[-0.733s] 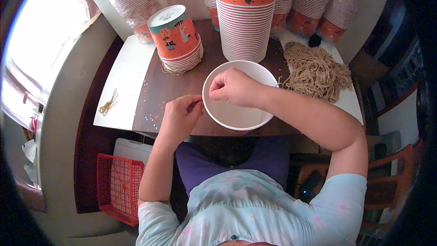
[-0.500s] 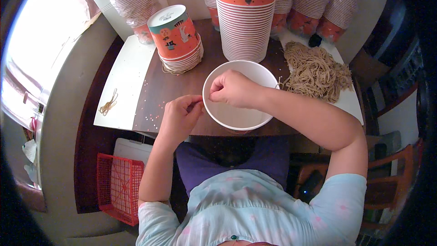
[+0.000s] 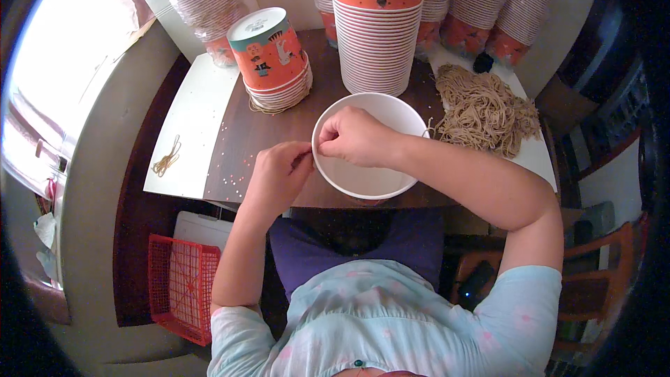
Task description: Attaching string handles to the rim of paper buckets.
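Note:
A white-lined paper bucket stands at the table's near edge with its mouth facing up. My right hand reaches over the rim into it, thumb and fingers pinched together against the inside of the left wall. Outside that same wall, my left hand is closed with its fingertips touching the bucket just below the rim. Whatever lies between the fingers of either hand is hidden or too small to name. At the bucket's right side a bit of tan cord sticks out by the rim.
Behind the bucket rises a tall stack of nested paper buckets. Upside-down orange buckets sit left of it. A heap of tan cords lies at right, a small cord bundle at left. A red plastic basket is below the table.
My left hand has shifted slightly up along the bucket's outer wall, its fingers curling in more. My right hand has moved a little to the left inside the bucket.

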Available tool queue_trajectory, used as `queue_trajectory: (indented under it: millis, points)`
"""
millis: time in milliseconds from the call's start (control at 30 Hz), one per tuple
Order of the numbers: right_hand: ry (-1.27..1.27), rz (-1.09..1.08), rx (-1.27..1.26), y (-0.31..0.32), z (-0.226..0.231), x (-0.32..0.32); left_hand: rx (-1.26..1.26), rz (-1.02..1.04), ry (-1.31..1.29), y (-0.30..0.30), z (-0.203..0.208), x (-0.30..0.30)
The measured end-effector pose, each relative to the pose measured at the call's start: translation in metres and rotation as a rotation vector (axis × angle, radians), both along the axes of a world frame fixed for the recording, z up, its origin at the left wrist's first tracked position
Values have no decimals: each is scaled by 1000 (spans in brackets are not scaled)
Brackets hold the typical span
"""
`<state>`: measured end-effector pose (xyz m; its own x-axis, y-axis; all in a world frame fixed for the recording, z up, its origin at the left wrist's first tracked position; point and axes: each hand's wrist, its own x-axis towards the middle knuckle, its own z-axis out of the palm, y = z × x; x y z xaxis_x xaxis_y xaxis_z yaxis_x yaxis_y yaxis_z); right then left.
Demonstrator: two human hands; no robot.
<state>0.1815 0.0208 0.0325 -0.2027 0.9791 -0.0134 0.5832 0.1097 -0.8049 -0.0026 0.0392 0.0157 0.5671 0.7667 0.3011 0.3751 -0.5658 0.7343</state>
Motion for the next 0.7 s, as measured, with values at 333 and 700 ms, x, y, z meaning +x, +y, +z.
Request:
queue_trajectory:
  millis: [333, 700]
  points:
    - [-208, 106, -59, -27, 43, 3, -675, 36, -298, -2, -21, -11]
    - [-595, 244, 252, -72, 54, 22, -510, -199, -694, -54, 0, -35]
